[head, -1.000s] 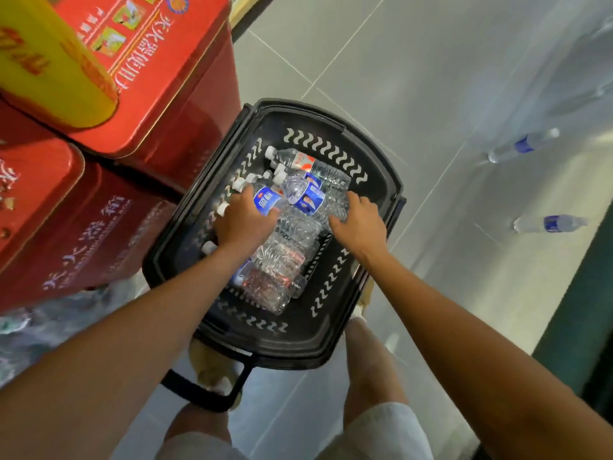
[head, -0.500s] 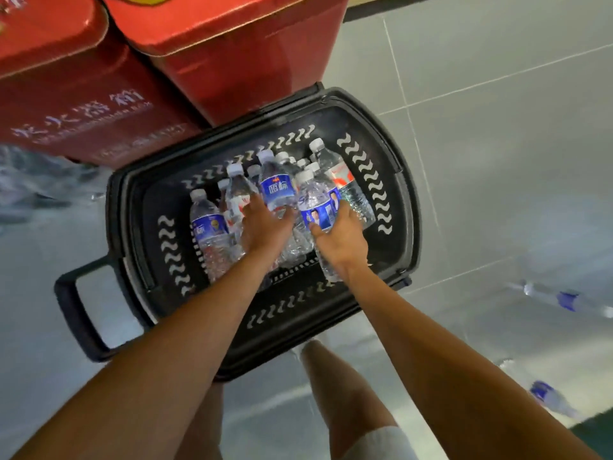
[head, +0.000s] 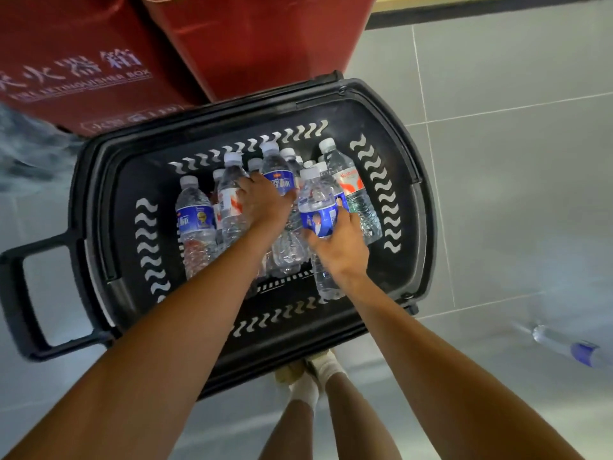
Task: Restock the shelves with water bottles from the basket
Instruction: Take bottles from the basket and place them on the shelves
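A black plastic basket [head: 411,180] sits on the floor and holds several clear water bottles with white caps. My left hand [head: 265,202] is closed around a blue-labelled bottle [head: 277,167] near the middle of the pile. My right hand [head: 338,240] grips another blue-labelled bottle [head: 315,200] around its label, its cap pointing away from me. A third blue-labelled bottle [head: 194,220] lies at the left of the pile, and a red-and-white-labelled one [head: 351,190] at the right.
Red fire-extinguisher boxes [head: 132,54] stand directly behind the basket. The basket's pull handle [head: 16,293] sticks out to the left. A loose bottle [head: 570,346] lies on the grey tiled floor at the right. My legs and feet [head: 311,376] are just below the basket.
Both hands have closed around bottles and lifted them slightly off the pile. The view has swung, so the basket now lies across the frame.
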{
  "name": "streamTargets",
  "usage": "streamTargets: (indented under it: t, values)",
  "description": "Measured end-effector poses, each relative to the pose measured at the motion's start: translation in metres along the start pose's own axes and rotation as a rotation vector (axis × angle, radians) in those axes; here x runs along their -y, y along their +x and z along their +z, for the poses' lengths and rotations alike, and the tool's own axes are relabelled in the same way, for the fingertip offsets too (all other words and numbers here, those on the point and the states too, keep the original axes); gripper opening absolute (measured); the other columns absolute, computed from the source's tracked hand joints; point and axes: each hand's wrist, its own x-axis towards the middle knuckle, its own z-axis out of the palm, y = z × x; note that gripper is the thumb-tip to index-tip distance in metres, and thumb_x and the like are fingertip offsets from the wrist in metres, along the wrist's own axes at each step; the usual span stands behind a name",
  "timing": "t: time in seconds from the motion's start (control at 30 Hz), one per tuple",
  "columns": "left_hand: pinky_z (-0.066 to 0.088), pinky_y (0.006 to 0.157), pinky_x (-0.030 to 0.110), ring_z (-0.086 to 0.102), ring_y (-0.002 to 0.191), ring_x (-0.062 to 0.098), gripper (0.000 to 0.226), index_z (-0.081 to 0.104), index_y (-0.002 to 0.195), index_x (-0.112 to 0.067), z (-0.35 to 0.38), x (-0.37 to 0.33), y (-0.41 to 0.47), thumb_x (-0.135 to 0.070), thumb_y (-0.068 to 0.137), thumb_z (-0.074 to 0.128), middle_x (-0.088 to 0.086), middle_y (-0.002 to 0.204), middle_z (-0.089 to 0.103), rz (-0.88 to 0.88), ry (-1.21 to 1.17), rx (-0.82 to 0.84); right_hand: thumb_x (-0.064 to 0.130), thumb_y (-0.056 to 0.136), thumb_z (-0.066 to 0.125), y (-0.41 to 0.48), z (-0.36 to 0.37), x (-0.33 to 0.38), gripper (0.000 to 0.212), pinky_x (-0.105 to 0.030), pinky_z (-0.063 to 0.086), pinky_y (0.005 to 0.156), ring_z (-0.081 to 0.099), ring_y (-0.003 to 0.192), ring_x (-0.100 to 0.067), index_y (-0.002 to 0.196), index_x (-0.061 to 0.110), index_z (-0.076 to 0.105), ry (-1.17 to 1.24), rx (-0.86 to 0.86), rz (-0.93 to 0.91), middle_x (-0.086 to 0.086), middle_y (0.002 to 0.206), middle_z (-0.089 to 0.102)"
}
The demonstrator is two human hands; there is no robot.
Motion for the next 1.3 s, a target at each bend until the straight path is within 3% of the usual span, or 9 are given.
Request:
streamTargets:
  t: [0.17, 0.3, 0.4, 0.6, 0.73, 0.93, 1.13, 1.2, 1.3]
  values:
    - [0.024, 0.113, 0.049, 0.014, 0.142, 0.039, 0.086, 0.017, 0.149, -0.012, 0.003, -0.004, -0.007, -0.032, 0.084, 0.069, 0.021, 0.154, 0.012, -0.048, -0.119, 0.053, 0.054, 0.062, 0.07, 0.003, -0.008, -0.01, 0.056, -0.035, 0.054, 0.079, 0.062, 0.085, -0.012, 0.106, 0.022, 0.058, 0.225, -0.007, 0.035, -0.003, 0.102, 0.061]
    - [0.052, 0.088, 0.038, 0.052, 0.119, 0.029, 0.084, 0.023, 0.145, -0.023, 0.017, -0.001, -0.02, -0.017, 0.079, 0.074, 0.013, 0.138, 0.045, -0.041, -0.478, 0.11, 0.053, 0.063, 0.071, 0.006, -0.019, -0.023, 0.045, -0.035, 0.056, 0.074, 0.066, 0.079, -0.014, 0.098, 0.025, 0.062, 0.355, -0.072, 0.116, -0.001, 0.091, 0.068]
    - [0.048, 0.08, 0.028, 0.057, 0.099, 0.017, 0.08, 0.023, 0.143, -0.022, 0.014, 0.004, -0.031, -0.019, 0.081, 0.073, 0.003, 0.126, 0.054, -0.046, -0.582, 0.128, 0.034, 0.076, 0.077, 0.012, -0.035, -0.03, 0.032, -0.018, 0.049, 0.064, 0.063, 0.071, -0.009, 0.101, 0.018, 0.065, 0.485, -0.074, 0.172, 0.002, 0.085, 0.07]
    - [0.042, 0.089, 0.029, 0.051, 0.102, 0.013, 0.079, 0.022, 0.146, -0.023, -0.008, 0.019, -0.055, -0.023, 0.084, 0.071, 0.006, 0.136, 0.051, -0.012, -0.565, 0.242, 0.028, 0.078, 0.078, 0.005, -0.051, -0.028, 0.029, -0.017, 0.047, 0.07, 0.061, 0.072, -0.003, 0.102, 0.017, 0.066, 0.586, -0.039, 0.199, 0.009, 0.081, 0.068]
    - [0.043, 0.101, 0.04, 0.056, 0.114, 0.022, 0.08, 0.023, 0.145, -0.023, -0.032, 0.017, -0.091, -0.031, 0.082, 0.072, 0.004, 0.135, 0.053, -0.009, -0.587, 0.248, 0.026, 0.077, 0.078, -0.015, -0.08, -0.017, 0.014, -0.019, 0.046, 0.068, 0.06, 0.066, -0.002, 0.082, 0.025, 0.065, 0.635, -0.036, 0.17, 0.012, 0.074, 0.067]
    - [0.036, 0.083, 0.024, 0.05, 0.096, 0.009, 0.058, 0.04, 0.133, -0.017, -0.105, -0.008, -0.157, -0.031, 0.085, 0.069, -0.007, 0.114, 0.053, 0.031, -0.608, 0.237, 0.025, 0.077, 0.077, -0.068, -0.165, 0.016, 0.02, -0.017, 0.048, 0.067, 0.063, 0.072, -0.005, 0.09, 0.025, 0.062, 0.599, -0.028, 0.08, 0.012, 0.079, 0.066]
    - [0.043, 0.084, 0.026, 0.056, 0.093, 0.01, 0.061, 0.04, 0.132, -0.018, -0.194, -0.053, -0.242, -0.035, 0.082, 0.071, -0.007, 0.11, 0.057, 0.091, -0.627, 0.18, 0.024, 0.075, 0.079, -0.147, -0.266, 0.056, 0.025, -0.019, 0.048, 0.068, 0.06, 0.071, -0.009, 0.095, 0.02, 0.065, 0.574, -0.049, -0.024, 0.004, 0.08, 0.067]
    - [0.043, 0.072, 0.019, 0.056, 0.08, 0.002, 0.053, 0.043, 0.125, -0.018, -0.219, -0.069, -0.271, -0.028, 0.082, 0.072, -0.008, 0.102, 0.057, 0.147, -0.634, 0.134, 0.023, 0.075, 0.079, -0.175, -0.298, 0.068, 0.025, -0.017, 0.048, 0.067, 0.06, 0.07, -0.008, 0.096, 0.02, 0.065, 0.593, -0.07, -0.047, 0.006, 0.079, 0.066]
    - [0.049, 0.078, 0.027, 0.06, 0.08, 0.007, 0.046, 0.043, 0.112, -0.023, -0.249, -0.092, -0.31, -0.025, 0.079, 0.075, -0.007, 0.097, 0.06, 0.233, -0.633, 0.101, 0.023, 0.076, 0.078, -0.209, -0.342, 0.079, 0.028, -0.016, 0.047, 0.062, 0.06, 0.069, -0.004, 0.099, 0.02, 0.063, 0.625, -0.081, -0.071, 0.007, 0.081, 0.066]
